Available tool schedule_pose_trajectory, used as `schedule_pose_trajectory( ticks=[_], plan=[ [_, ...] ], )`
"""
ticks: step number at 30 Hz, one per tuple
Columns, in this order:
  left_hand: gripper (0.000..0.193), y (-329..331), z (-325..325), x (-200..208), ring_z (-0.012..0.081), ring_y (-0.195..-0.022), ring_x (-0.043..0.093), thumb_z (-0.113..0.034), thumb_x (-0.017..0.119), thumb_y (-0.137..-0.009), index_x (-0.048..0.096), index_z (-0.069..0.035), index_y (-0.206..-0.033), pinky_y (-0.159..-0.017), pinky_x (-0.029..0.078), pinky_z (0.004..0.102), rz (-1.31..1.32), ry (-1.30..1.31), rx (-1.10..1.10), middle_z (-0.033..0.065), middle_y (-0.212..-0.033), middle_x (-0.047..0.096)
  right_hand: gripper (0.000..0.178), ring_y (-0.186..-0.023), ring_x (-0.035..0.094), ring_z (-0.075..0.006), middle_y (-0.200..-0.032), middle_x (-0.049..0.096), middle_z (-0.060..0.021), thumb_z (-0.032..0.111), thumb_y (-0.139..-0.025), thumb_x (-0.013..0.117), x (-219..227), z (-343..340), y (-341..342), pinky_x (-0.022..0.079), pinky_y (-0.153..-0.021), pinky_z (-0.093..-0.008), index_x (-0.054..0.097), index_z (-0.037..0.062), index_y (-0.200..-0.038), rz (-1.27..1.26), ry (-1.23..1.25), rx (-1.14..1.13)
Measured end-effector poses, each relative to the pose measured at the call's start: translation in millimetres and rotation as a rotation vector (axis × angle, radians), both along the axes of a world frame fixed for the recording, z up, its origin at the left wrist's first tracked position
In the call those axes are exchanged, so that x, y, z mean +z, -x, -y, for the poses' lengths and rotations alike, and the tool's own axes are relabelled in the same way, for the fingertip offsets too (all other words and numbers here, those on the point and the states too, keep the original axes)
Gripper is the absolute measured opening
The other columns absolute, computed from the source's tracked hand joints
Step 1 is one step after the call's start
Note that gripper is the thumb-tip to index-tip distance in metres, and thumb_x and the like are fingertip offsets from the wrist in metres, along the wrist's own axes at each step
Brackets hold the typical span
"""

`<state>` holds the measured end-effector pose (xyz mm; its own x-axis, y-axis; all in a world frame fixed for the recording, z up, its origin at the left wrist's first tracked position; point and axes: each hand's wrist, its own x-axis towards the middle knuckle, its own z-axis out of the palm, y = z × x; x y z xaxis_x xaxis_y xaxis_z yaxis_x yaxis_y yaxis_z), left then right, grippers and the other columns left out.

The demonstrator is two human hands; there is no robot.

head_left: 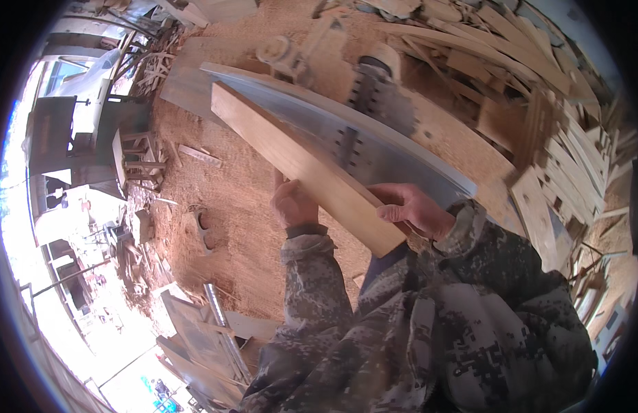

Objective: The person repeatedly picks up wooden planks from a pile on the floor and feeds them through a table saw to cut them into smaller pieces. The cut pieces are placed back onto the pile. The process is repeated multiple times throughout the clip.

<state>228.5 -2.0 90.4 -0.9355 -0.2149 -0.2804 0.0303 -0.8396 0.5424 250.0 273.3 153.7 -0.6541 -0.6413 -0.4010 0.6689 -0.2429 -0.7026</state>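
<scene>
I hold a long, pale wooden board tilted across my front. Its far end reaches out to the upper left, and its near end lies close to my body. My left hand is closed on the board's left edge around mid-length, with part of the fingers hidden beneath it. Nearer the close end, my right hand grips from the right side, thumb on the board's face. Just beyond the board is a woodworking machine with a smooth metal table and a dark, toothed-edged slot. The board covers part of that table.
A raised fence runs along the table's far side, with a dark slotted part behind it. Stacked wood offcuts fill the right. Sawdust covers the floor. A small wooden rack stands at left, sheets lower left.
</scene>
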Motion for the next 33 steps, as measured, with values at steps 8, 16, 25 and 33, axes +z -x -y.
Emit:
schedule_pose_trajectory(
  ticks=[8, 16, 25, 33],
  plan=[
    [0.053, -100.3, -172.4, 6.0, 0.0344, -0.120, 0.066, -0.012, 0.061, -0.089, 0.063, -0.002, -0.141, -0.107, 0.055, 0.0499, -0.285, -0.287, -0.295, 0.0160, -0.131, 0.069, 0.094, -0.144, 0.049, -0.0254, -0.156, 0.052, -0.0163, 0.007, -0.087, 0.081, 31.7, -129.6, -167.5, 0.045, -0.117, -0.0387, 0.034, 0.0054, -0.169, -0.074, 0.135, -0.034],
    [0.056, -185.8, -378.5, 49.8, 0.0405, -0.132, 0.062, -0.034, 0.055, -0.103, 0.057, 0.002, -0.145, -0.113, 0.051, 0.0545, -0.325, 0.694, -0.676, 0.0258, -0.149, 0.059, 0.104, -0.130, 0.061, -0.0224, -0.145, 0.060, -0.0117, -0.012, -0.077, 0.082, 35.4, -265.1, -312.4, 0.056, -0.106, -0.0389, 0.037, 0.0086, -0.168, -0.355, 0.067, -0.561],
    [0.070, -215.2, -479.8, 41.8, 0.0305, -0.114, 0.069, -0.019, 0.062, -0.107, 0.030, -0.002, -0.167, -0.105, 0.052, 0.0468, 0.083, 0.645, -1.066, 0.0183, -0.132, 0.070, 0.102, -0.116, 0.068, -0.0206, -0.147, 0.058, -0.0148, -0.003, -0.076, 0.082, 17.5, -397.2, -412.7, 0.060, -0.092, -0.0350, 0.036, 0.0046, -0.167, -0.187, -0.337, -1.442],
    [0.076, -171.7, -426.0, 40.6, 0.0282, -0.109, 0.071, -0.018, 0.065, -0.104, 0.029, 0.002, -0.167, -0.104, 0.050, 0.0445, 0.147, 0.889, -1.156, 0.0179, -0.129, 0.071, 0.088, -0.105, 0.069, -0.0193, -0.126, 0.068, -0.0149, 0.012, -0.086, 0.080, 59.4, -608.2, -454.1, 0.060, -0.085, -0.0361, 0.035, -0.0035, -0.161, -0.681, -0.540, -2.272]
  ],
)
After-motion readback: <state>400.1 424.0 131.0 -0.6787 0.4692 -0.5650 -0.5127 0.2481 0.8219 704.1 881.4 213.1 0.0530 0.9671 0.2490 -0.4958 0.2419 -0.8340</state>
